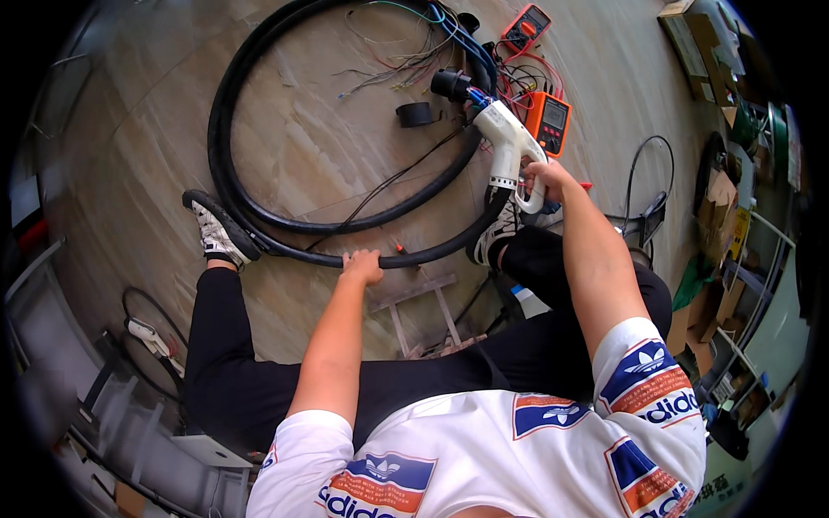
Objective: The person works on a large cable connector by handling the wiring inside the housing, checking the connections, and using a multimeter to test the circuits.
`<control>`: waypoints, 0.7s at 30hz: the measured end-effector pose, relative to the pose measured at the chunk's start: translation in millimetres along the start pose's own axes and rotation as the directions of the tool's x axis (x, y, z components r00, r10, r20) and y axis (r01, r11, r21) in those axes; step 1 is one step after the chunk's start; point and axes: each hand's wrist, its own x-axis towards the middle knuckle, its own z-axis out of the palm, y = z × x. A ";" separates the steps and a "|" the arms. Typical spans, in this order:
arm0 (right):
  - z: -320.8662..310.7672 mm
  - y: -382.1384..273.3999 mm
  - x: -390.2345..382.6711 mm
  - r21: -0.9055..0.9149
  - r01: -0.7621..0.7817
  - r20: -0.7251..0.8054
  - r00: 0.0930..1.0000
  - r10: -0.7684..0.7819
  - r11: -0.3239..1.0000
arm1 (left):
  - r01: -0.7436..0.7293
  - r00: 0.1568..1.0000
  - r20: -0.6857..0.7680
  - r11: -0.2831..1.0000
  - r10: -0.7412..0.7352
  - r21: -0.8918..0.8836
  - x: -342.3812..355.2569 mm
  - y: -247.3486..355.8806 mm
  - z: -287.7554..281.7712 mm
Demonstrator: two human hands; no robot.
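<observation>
A white charging gun (503, 136) points up and away to the right of centre, its black round head (451, 85) loose at the far end with coloured wires showing behind it. My right hand (547, 176) is closed round its looped handle. From the gun's lower end a thick black cable (432, 253) runs in a big coil over the floor. My left hand (363, 267) rests on the near stretch of this cable, fingers curled over it. Inside the coil stands a short black ring-shaped part (414, 115). Thin bare-ended wires (406, 65) fan out at the cable's far end.
Two orange meters, one farther (526, 28) and one nearer (550, 123), lie right of the gun with red leads. A small stool frame (419, 315) is between my legs. My shoes (220, 229) touch the coil's edge. Boxes and shelves (734, 285) line the right side.
</observation>
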 end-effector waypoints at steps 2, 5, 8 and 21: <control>1.1 4.3 1.4 0.002 -0.047 -0.088 0.995 0.047 0.999 | 0.005 1.000 0.017 1.000 -0.005 -0.018 3.8 -0.9 -2.8; 4.1 9.9 0.7 -0.148 -0.055 -0.221 0.975 0.021 0.987 | -0.015 1.000 0.000 0.997 0.015 -0.080 5.4 -5.6 -3.2; -3.6 22.8 5.8 -0.222 -0.150 -0.311 0.948 0.076 0.964 | -0.034 0.999 -0.018 0.998 0.033 -0.056 6.7 -5.7 -1.0; 14.0 18.2 52.4 -0.319 -0.279 -0.664 0.747 -0.004 0.906 | -0.343 0.912 -0.365 0.838 0.189 -0.423 -176.4 58.3 -119.5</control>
